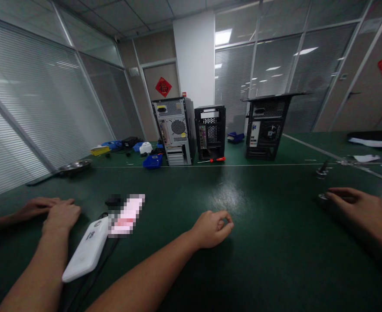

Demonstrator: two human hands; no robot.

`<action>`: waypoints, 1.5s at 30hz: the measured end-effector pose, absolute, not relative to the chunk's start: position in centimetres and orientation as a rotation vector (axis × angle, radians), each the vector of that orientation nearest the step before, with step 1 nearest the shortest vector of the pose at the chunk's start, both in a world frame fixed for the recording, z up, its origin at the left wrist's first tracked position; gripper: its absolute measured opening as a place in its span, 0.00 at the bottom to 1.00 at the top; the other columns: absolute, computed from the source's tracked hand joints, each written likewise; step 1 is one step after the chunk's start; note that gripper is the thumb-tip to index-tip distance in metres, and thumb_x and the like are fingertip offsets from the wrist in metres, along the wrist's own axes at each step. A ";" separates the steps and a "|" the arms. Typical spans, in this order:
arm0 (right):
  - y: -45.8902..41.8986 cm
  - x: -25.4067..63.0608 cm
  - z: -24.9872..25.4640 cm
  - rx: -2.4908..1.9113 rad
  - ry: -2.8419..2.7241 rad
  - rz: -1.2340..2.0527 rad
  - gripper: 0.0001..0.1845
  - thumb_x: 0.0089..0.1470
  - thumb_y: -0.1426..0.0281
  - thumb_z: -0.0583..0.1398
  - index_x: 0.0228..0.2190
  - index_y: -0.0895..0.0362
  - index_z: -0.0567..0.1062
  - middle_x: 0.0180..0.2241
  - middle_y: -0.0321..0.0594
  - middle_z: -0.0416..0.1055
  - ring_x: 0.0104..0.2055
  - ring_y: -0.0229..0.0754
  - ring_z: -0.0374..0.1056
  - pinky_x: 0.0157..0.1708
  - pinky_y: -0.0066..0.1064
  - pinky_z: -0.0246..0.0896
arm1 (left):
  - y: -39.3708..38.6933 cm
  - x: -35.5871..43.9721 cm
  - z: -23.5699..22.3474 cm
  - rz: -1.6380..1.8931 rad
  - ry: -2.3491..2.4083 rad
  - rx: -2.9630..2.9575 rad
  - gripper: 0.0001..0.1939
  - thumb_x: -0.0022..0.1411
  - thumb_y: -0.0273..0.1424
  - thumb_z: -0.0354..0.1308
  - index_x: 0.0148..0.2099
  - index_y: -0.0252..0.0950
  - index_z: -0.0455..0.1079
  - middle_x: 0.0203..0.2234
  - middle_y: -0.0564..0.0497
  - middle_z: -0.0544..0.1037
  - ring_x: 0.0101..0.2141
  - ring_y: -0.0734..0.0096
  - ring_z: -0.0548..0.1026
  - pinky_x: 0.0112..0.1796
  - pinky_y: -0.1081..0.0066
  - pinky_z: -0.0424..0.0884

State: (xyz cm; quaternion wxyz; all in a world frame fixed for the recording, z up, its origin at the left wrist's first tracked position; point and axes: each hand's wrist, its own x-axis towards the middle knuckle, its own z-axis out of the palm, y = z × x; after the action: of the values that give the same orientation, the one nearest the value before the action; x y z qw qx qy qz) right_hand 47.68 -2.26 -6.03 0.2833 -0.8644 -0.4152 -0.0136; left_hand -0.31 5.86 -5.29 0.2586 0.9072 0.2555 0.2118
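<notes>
Small round metal part [323, 197], shiny, sits right at the right hand's [364, 211] bent fingertips over the smooth green surface [275, 221], can't tell if pinched; left hand's [211, 229] fingers curled shut in a loose ring, nothing visible inside.

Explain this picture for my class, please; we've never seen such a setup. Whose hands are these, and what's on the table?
There is no machine: a person uses bare hands, and the single picture comes from a camera worn on that person's head. The left hand is loosely curled, with nothing visible in it. The right hand has its fingertips at a small round metal piece; whether it is gripped is unclear. The two hands at far left are another person's. On the green table, three computer cases stand farther back, with a red-handled screwdriver by the middle one.
</notes>
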 end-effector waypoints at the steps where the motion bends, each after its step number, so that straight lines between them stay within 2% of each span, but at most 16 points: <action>1: -2.3 47.6 -6.0 -2.303 -1.108 -0.060 0.34 0.45 0.40 0.54 0.46 0.45 0.75 0.40 0.39 0.73 0.37 0.49 0.67 0.35 0.40 0.62 | 5.9 -0.3 -5.3 0.570 0.698 2.462 0.07 0.67 0.34 0.53 0.40 0.37 0.68 0.14 0.64 0.59 0.16 0.80 0.59 0.30 0.77 0.59; 8: -1.9 47.4 -6.2 -2.269 -1.158 -0.053 0.36 0.41 0.39 0.55 0.45 0.48 0.77 0.40 0.42 0.73 0.37 0.50 0.67 0.35 0.41 0.62 | 6.0 -0.3 -5.4 0.569 0.688 2.465 0.07 0.66 0.35 0.52 0.40 0.37 0.68 0.13 0.64 0.58 0.15 0.80 0.58 0.29 0.77 0.59; 13: -1.7 47.1 -6.2 -2.250 -1.101 -0.026 0.38 0.38 0.36 0.57 0.43 0.48 0.77 0.39 0.39 0.73 0.38 0.49 0.68 0.35 0.40 0.62 | 5.9 -0.4 -5.3 0.553 0.694 2.471 0.08 0.66 0.34 0.52 0.40 0.37 0.68 0.14 0.64 0.58 0.16 0.80 0.58 0.29 0.77 0.59; 22: -1.8 46.5 -6.1 -2.221 -1.105 0.015 0.34 0.42 0.40 0.57 0.44 0.46 0.77 0.43 0.38 0.73 0.41 0.51 0.67 0.39 0.42 0.62 | 5.8 -0.3 -5.1 0.548 0.711 2.475 0.08 0.66 0.35 0.53 0.40 0.37 0.69 0.14 0.63 0.59 0.17 0.79 0.58 0.29 0.77 0.59; 33: -2.0 46.0 -5.6 -2.250 -1.049 0.058 0.33 0.42 0.40 0.58 0.44 0.47 0.76 0.41 0.37 0.73 0.39 0.48 0.68 0.38 0.40 0.63 | 5.9 -0.3 -5.1 0.535 0.717 2.491 0.08 0.66 0.35 0.53 0.40 0.37 0.70 0.14 0.62 0.59 0.17 0.78 0.59 0.29 0.77 0.58; 40: -1.6 45.9 -5.7 -2.295 -1.096 0.039 0.38 0.39 0.37 0.57 0.44 0.48 0.76 0.39 0.41 0.73 0.37 0.50 0.68 0.34 0.39 0.62 | 5.9 -0.3 -5.2 0.531 0.721 2.496 0.08 0.66 0.35 0.53 0.40 0.36 0.70 0.14 0.62 0.59 0.17 0.78 0.58 0.28 0.77 0.58; 45: -1.7 46.2 -5.8 -2.339 -1.104 0.029 0.39 0.39 0.35 0.55 0.44 0.48 0.76 0.33 0.43 0.72 0.33 0.50 0.66 0.31 0.39 0.60 | 5.8 -0.3 -5.0 0.531 0.715 2.494 0.09 0.67 0.35 0.53 0.40 0.36 0.70 0.14 0.62 0.59 0.17 0.79 0.59 0.29 0.76 0.58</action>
State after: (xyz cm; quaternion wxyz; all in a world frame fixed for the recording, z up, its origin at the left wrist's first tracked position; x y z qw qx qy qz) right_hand 46.23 -1.66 -5.80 0.2741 -0.8697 -0.4104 0.0107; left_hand -0.30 5.85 -5.05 0.2443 0.9132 0.2619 0.1943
